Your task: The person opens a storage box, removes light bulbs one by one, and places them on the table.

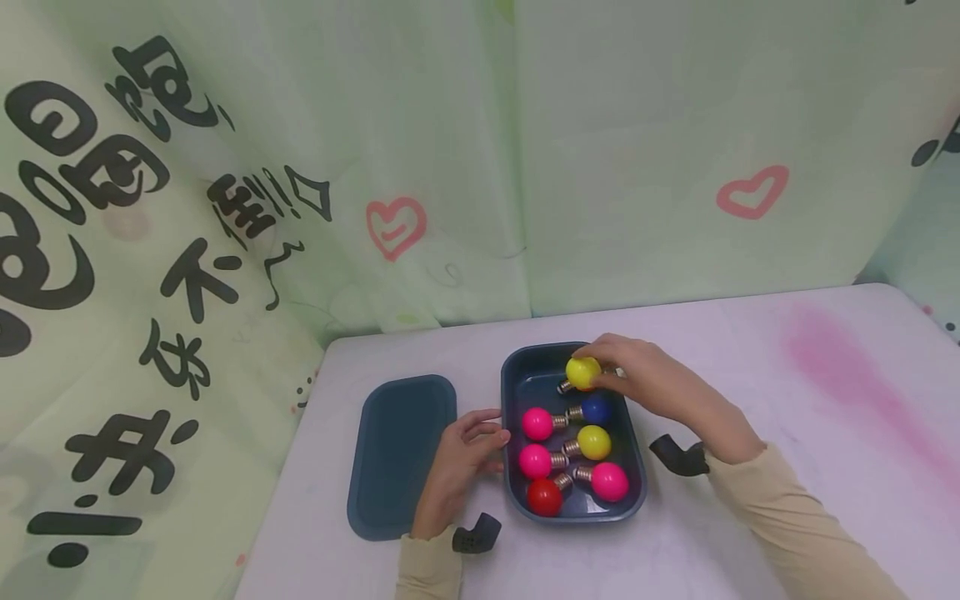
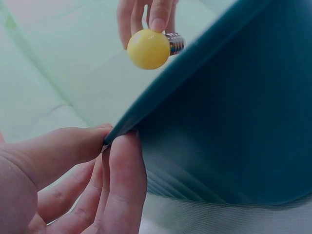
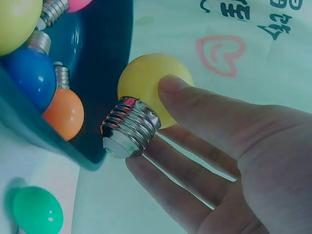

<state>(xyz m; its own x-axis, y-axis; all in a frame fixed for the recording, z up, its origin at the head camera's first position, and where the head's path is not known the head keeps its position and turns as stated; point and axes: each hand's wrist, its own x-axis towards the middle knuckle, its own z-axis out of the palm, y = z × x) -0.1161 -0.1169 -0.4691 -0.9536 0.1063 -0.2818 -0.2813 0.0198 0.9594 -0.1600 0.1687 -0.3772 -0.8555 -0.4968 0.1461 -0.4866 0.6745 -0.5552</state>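
My right hand point(image 1: 652, 375) pinches a yellow light bulb point(image 3: 146, 73) between thumb and fingers, over the far end of a dark blue box point(image 1: 577, 518). The bulb's metal screw base point(image 3: 129, 126) points away from the palm. On the box's left side my left hand point(image 1: 465, 458) pinches the rim point(image 2: 146, 97) between thumb and fingers. Inside the box lie several bulbs, among them a blue bulb point(image 1: 596, 409), a second yellow bulb point(image 1: 594, 442), a red bulb point(image 1: 544, 497) and pink bulbs point(image 1: 609, 482). An orange bulb point(image 3: 66, 114) shows only in the right wrist view.
A flat dark blue lid or tray point(image 1: 401, 458) lies left of the box, beside the left forearm. In the right wrist view a green bulb point(image 3: 38, 209) sits outside the box. The white table point(image 1: 750, 375) meets a printed curtain point(image 1: 637, 167) at its back edge.
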